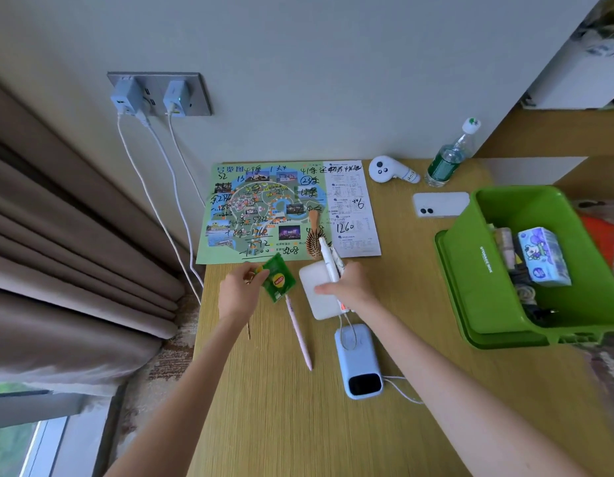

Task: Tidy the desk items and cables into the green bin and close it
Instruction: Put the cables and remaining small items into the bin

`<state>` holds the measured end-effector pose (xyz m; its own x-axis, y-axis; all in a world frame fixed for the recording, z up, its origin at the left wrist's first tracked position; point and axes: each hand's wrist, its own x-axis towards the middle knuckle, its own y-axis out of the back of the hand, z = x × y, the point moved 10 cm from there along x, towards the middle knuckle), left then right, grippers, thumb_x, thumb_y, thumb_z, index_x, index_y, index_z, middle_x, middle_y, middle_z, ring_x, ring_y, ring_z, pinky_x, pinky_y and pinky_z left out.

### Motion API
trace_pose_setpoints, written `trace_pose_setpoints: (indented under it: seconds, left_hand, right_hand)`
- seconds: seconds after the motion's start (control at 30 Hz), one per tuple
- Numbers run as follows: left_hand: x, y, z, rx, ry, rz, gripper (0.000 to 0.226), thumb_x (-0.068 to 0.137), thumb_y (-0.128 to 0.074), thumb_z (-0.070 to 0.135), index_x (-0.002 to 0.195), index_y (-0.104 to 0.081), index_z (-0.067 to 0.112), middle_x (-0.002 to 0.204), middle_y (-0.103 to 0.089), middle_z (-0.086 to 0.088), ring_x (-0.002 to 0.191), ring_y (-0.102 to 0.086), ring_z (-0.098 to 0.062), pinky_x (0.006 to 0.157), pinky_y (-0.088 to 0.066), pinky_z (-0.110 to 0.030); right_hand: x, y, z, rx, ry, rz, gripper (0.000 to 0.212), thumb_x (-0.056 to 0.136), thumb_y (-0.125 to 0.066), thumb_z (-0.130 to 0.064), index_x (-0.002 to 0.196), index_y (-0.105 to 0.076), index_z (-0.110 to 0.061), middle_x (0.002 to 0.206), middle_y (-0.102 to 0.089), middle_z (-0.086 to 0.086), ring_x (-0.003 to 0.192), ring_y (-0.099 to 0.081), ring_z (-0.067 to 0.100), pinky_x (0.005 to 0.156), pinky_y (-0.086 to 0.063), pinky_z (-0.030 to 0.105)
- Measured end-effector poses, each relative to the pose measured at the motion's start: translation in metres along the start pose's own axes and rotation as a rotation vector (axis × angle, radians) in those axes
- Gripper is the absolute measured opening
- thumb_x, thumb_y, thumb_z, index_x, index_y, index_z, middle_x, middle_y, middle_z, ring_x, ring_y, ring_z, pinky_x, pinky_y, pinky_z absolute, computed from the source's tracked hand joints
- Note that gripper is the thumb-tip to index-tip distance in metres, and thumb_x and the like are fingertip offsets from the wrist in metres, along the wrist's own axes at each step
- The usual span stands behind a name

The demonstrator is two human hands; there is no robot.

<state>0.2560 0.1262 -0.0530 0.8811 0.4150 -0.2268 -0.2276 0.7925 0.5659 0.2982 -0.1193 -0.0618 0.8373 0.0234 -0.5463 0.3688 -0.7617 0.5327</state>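
Note:
My left hand (238,290) pinches a green tea sachet (278,278) just above the desk. My right hand (350,287) grips two slim white tubes (329,261) while its fingers rest on a white rounded box (315,294). A pink pen (300,335) lies below the sachet. A pale blue power bank (358,363) with a white cable (401,390) lies near my right forearm. The open green bin (487,256) stands at the right, holding a tissue pack (542,254) and dark cables. A wooden hairbrush (314,235) rests on the map.
A scribbled green map (264,211) and printed sheet (353,208) lie at the desk's back. A white phone (439,204), white controller (391,170) and water bottle (450,156) sit behind the bin. Two chargers (174,96) with white cables hang from the wall socket. Curtains are on the left.

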Motion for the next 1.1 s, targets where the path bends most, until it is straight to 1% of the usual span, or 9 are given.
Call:
trace_pose_setpoints:
  seconds: [0.1,0.23,0.33,0.43,0.57,0.77,0.9,1.03,1.1]
  left_hand:
    - [-0.003,0.004,0.034,-0.057,-0.049,0.054,0.018,0.091,-0.065,0.03,0.09,-0.065,0.012,0.082,-0.065,-0.004,0.059,-0.05,-0.011,0.049,-0.033,-0.024]
    - [-0.01,-0.01,0.089,-0.174,-0.113,0.022,0.019,0.091,-0.066,0.028,0.086,-0.065,0.01,0.074,-0.064,-0.008,0.057,-0.047,-0.018,0.051,-0.036,-0.029]
    - [-0.024,-0.035,0.142,-0.228,-0.198,-0.044,0.021,0.091,-0.066,0.025,0.087,-0.066,0.004,0.07,-0.063,-0.014,0.053,-0.043,-0.018,0.052,-0.036,-0.033]
    - [-0.042,-0.07,0.193,-0.272,-0.246,-0.114,0.021,0.09,-0.067,0.023,0.083,-0.065,0.004,0.064,-0.059,-0.008,0.051,-0.042,-0.017,0.049,-0.033,-0.029]
    - [-0.064,-0.129,0.235,-0.352,-0.219,-0.252,0.021,0.09,-0.067,0.024,0.081,-0.064,0.006,0.063,-0.057,-0.009,0.049,-0.04,-0.018,0.044,-0.034,-0.026]
    - [-0.089,-0.186,0.267,-0.32,-0.204,-0.296,0.022,0.09,-0.067,0.024,0.074,-0.062,0.01,0.045,-0.05,0.009,0.038,-0.037,-0.008,0.037,-0.032,-0.021]
    - [-0.095,-0.204,0.277,-0.324,-0.218,-0.304,0.018,0.092,-0.065,0.021,0.078,-0.064,0.009,0.059,-0.056,-0.003,0.043,-0.039,-0.013,0.039,-0.034,-0.022]
    - [-0.093,-0.214,0.272,-0.314,-0.202,-0.267,0.019,0.092,-0.065,0.02,0.079,-0.063,0.006,0.047,-0.054,0.009,0.039,-0.038,-0.009,0.037,-0.033,-0.019]
    - [-0.091,-0.217,0.267,-0.3,-0.19,-0.25,0.02,0.092,-0.065,0.02,0.076,-0.062,0.008,0.042,-0.051,0.011,0.037,-0.038,-0.008,0.038,-0.033,-0.021]
  right_hand:
    - [-0.015,0.056,-0.016,0.056,0.099,0.142,0.044,0.061,-0.089,-0.031,0.084,-0.054,-0.017,0.067,-0.057,-0.005,0.059,-0.059,0.016,0.051,-0.048,0.03]
    - [-0.037,0.141,-0.03,0.103,0.208,0.253,0.043,0.059,-0.09,-0.031,0.068,-0.049,-0.024,0.061,-0.053,-0.008,0.055,-0.055,0.014,0.043,-0.038,0.024]
    - [-0.056,0.21,-0.028,0.103,0.274,0.3,0.04,0.058,-0.091,-0.028,0.08,-0.058,-0.021,0.072,-0.062,-0.003,0.066,-0.062,0.021,0.052,-0.05,0.034]
    - [-0.074,0.277,-0.011,0.048,0.316,0.393,0.041,0.058,-0.091,-0.023,0.086,-0.061,-0.025,0.086,-0.07,0.0,0.081,-0.067,0.023,0.07,-0.056,0.04]
    - [-0.087,0.347,0.032,-0.082,0.317,0.469,0.041,0.058,-0.091,-0.025,0.082,-0.058,-0.029,0.076,-0.062,-0.008,0.069,-0.058,0.014,0.058,-0.045,0.03]
    - [-0.075,0.367,0.085,-0.46,0.27,0.247,0.046,0.057,-0.089,-0.037,0.076,-0.049,-0.023,0.069,-0.052,-0.009,0.06,-0.05,0.013,0.049,-0.03,0.029]
    - [-0.06,0.339,0.104,-0.692,0.29,0.075,0.051,0.057,-0.086,-0.039,0.092,-0.054,-0.021,0.081,-0.06,-0.007,0.07,-0.056,0.018,0.049,-0.031,0.028]
    - [-0.045,0.31,0.127,-0.731,0.288,-0.061,0.075,0.064,-0.086,-0.031,0.13,-0.054,-0.017,0.1,-0.061,0.001,0.075,-0.049,0.016,0.047,-0.025,0.021]
    - [-0.04,0.3,0.139,-0.675,0.287,-0.097,0.078,0.068,-0.086,-0.027,0.137,-0.05,-0.016,0.099,-0.06,0.001,0.07,-0.051,0.014,0.048,-0.028,0.021]
